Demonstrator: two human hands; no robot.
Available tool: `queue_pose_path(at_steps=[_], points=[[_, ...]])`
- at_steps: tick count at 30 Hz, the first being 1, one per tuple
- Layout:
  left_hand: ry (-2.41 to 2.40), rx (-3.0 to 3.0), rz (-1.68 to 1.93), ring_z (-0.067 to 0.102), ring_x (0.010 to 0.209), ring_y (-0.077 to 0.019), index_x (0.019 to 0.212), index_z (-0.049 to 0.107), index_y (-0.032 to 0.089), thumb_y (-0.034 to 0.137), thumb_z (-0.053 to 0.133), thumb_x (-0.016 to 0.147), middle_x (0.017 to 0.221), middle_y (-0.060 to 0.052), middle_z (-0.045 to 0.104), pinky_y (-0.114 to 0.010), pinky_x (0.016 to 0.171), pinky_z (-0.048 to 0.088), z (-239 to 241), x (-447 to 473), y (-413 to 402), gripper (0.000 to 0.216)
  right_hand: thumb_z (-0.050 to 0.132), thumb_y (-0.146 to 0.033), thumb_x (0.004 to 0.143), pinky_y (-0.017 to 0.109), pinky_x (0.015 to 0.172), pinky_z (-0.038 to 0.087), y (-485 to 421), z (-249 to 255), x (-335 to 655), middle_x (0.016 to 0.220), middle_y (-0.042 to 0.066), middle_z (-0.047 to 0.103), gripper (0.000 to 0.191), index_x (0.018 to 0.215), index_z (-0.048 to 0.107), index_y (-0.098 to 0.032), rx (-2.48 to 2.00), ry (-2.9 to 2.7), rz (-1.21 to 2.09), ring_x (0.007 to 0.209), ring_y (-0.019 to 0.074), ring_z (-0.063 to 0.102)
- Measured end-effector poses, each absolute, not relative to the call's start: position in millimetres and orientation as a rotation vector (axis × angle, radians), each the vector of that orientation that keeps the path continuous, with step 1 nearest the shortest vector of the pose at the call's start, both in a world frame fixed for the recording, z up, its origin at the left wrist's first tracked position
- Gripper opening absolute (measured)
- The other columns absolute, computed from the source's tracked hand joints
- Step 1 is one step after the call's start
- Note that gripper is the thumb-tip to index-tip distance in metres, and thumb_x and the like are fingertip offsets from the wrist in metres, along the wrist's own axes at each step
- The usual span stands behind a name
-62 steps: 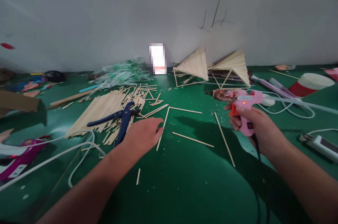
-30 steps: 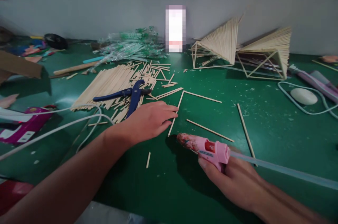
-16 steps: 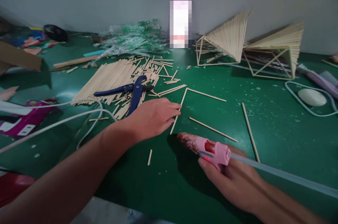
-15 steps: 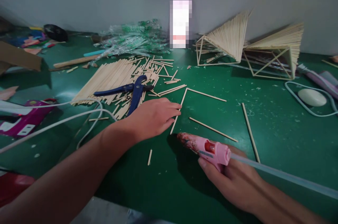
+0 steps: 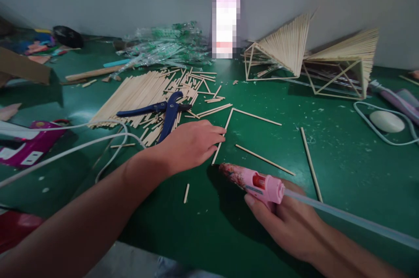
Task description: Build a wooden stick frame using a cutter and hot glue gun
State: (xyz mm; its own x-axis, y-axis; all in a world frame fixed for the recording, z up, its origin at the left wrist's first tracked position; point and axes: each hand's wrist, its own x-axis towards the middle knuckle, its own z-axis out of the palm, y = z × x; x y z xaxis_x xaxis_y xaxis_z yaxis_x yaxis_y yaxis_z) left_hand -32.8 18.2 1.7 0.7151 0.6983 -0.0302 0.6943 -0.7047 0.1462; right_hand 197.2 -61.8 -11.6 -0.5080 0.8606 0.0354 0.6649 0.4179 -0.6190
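Note:
My right hand (image 5: 284,221) is wrapped round a pink hot glue gun (image 5: 258,182), with a long clear glue stick (image 5: 350,217) running out of its back. The stained nozzle is just right of the lower end of a thin wooden stick (image 5: 229,117); whether they touch I cannot tell. My left hand (image 5: 196,142) lies low over the table, fingers stretched out and tips resting on that stick. At its far end, this stick meets a second wooden stick (image 5: 258,117) at a corner. A loose stick (image 5: 265,160) and a short piece (image 5: 186,193) lie nearby.
Blue cutters (image 5: 170,116) rest on a heap of wooden sticks (image 5: 131,94) at left. White cables (image 5: 81,142) cross near a purple device (image 5: 36,147). Two stick-built frames (image 5: 278,51) stand at the back right, beyond another stick (image 5: 310,164). Plastic wrappers (image 5: 163,42) lie behind.
Almost nothing differs. The view has shifted slightly; both hands, the glue gun and the joined sticks keep nearly the same places.

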Motion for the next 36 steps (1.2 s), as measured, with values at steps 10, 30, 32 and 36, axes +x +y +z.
queue_pose_path(at_steps=[10,30,32,36], points=[[1.129,2.781,0.058,0.059,0.106,-0.021,0.111,0.066,0.02,0.023,0.046,0.091,0.127,-0.001,0.063,-0.035,0.09,0.048,-1.1,-34.7,16.9,0.028,0.043,-0.029,0.088,0.027,0.058,0.044,-61.2,-12.7,197.6,0.068,0.001,0.063,0.025,0.077,0.064,-0.021,-1.33,-2.36,0.815,0.062,0.016,0.059],[1.121,2.8,0.092,0.06,0.105,-0.0203,0.109,0.067,0.021,0.023,0.047,0.091,0.126,-0.002,0.064,-0.034,0.088,0.049,-2.8,-34.7,18.0,0.027,0.046,-0.025,0.088,0.024,0.057,0.043,-62.9,-13.2,199.7,0.067,-0.002,0.063,0.019,0.09,0.064,-0.023,-1.266,-2.341,0.791,0.06,0.0129,0.057],[1.12,2.807,0.092,0.06,0.105,-0.0204,0.11,0.066,0.021,0.023,0.047,0.091,0.126,-0.002,0.063,-0.034,0.089,0.049,-3.0,-34.3,18.0,0.027,0.045,-0.025,0.089,0.024,0.055,0.042,-62.5,-12.8,199.7,0.063,-0.003,0.06,0.019,0.089,0.065,-0.023,-1.27,-2.345,0.782,0.057,0.0127,0.055],[1.125,2.813,0.076,0.06,0.105,-0.0205,0.111,0.066,0.021,0.024,0.046,0.091,0.126,-0.001,0.063,-0.034,0.089,0.049,-2.8,-34.1,17.5,0.028,0.045,-0.025,0.089,0.024,0.056,0.044,-62.1,-12.3,199.2,0.066,-0.003,0.062,0.024,0.103,0.064,-0.025,-1.257,-2.342,0.771,0.058,0.0134,0.056]])
